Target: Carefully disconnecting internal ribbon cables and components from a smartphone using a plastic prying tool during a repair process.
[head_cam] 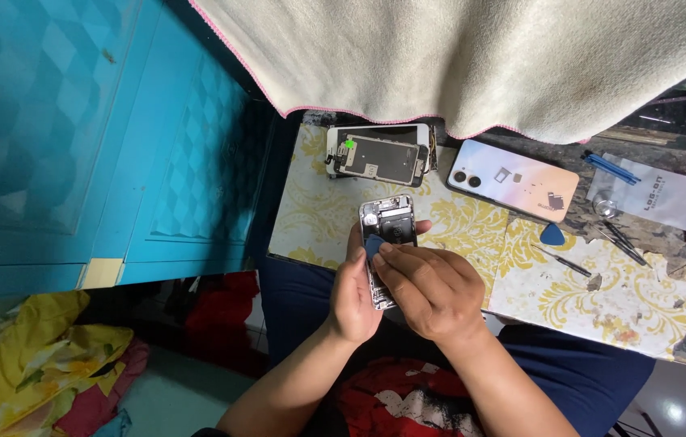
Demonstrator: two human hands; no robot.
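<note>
An opened phone body (390, 222) with its insides showing lies at the near edge of the patterned table (319, 218). My left hand (353, 298) grips its lower left side. My right hand (432, 290) covers the lower half and pinches a blue triangular pick (374, 245) against the phone's inside. Further back lies a detached screen panel (377, 155), dark side up, on top of a white phone frame.
A pale pink phone (514, 180) lies back-up at the right. Near it are a second blue pick (552, 235), a small screwdriver (565, 262), blue tweezers (610, 168) and a white packet (654, 194). A cream cloth (480, 57) hangs over the table's far side. A blue cabinet (76, 137) stands left.
</note>
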